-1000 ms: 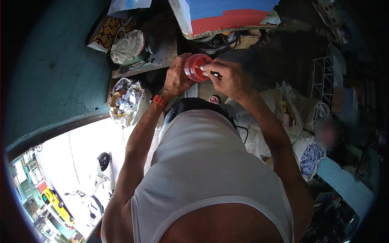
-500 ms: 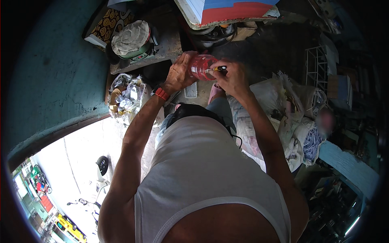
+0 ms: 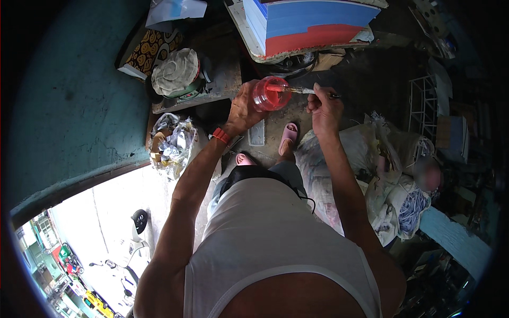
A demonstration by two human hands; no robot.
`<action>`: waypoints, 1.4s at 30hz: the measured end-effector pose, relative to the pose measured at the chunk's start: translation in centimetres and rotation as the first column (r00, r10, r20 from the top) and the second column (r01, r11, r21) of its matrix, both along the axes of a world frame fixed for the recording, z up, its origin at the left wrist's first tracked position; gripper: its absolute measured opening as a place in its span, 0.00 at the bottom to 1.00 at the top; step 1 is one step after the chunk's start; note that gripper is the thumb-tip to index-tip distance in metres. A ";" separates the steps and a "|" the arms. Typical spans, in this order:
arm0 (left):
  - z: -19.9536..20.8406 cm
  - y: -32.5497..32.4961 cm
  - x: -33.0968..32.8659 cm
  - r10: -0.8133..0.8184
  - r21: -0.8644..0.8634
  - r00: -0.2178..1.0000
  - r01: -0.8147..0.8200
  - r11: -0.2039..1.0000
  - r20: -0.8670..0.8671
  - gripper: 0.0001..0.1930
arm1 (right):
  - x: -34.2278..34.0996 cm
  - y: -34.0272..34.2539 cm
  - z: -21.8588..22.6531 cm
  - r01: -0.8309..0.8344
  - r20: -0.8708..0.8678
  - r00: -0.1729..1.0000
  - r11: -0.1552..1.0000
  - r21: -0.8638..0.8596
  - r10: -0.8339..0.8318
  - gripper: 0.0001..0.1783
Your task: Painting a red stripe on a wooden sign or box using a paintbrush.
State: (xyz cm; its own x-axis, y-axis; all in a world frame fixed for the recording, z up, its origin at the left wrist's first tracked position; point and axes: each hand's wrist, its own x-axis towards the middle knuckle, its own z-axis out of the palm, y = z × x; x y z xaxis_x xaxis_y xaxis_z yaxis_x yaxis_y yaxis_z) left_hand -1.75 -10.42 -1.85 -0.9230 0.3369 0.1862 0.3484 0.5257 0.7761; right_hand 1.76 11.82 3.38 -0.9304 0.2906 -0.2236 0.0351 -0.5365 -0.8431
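Two hands (image 3: 244, 108), one red jar (image 3: 270, 93), two pink slippers (image 3: 288, 137).

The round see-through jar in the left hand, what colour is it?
Red, the round see-through jar, clearest in the head view.

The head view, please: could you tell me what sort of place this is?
Probably a cluttered workshop or storeroom open to a street: stuffed sacks on the floor, a crowded wooden shelf, and a parked scooter outside the doorway.

Left hand (image 3: 245, 108) grips red plastic jar (image 3: 270, 93); right hand (image 3: 324, 106) pokes tool (image 3: 297, 90) inside.
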 end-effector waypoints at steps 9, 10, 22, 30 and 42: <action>-0.7 3.4 -4.5 0.057 0.057 0.990 -0.065 0.996 0.130 0.45 | -4.3 3.6 -0.3 -0.017 -0.119 0.993 0.989 -0.146 -0.001 0.05; -0.9 3.8 -4.9 0.046 0.092 0.991 -0.058 0.994 0.125 0.45 | -4.6 3.7 -0.4 -0.031 -0.135 0.991 0.992 -0.120 0.015 0.04; -1.4 5.0 -6.9 0.098 0.121 0.984 -0.116 0.986 0.146 0.45 | -8.1 4.9 -0.4 -0.035 -0.087 0.996 0.999 0.008 0.035 0.08; 0.1 5.1 -6.9 0.131 0.082 0.988 -0.138 0.987 0.085 0.42 | -8.9 4.5 1.5 0.050 0.077 0.995 0.991 0.122 -0.060 0.14; -0.6 4.7 -7.1 0.159 0.129 0.984 -0.169 0.977 0.082 0.43 | -9.2 5.4 0.2 -0.119 0.163 0.976 0.983 -0.136 0.141 0.10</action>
State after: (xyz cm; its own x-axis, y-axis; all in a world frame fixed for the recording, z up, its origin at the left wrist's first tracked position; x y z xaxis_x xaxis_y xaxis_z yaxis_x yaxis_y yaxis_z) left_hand -8.82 -5.69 -2.45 -0.9760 0.1561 0.1521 0.2081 0.4596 0.8634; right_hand -7.39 17.24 3.57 -0.9028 0.1293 -0.4101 0.2497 -0.6187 -0.7449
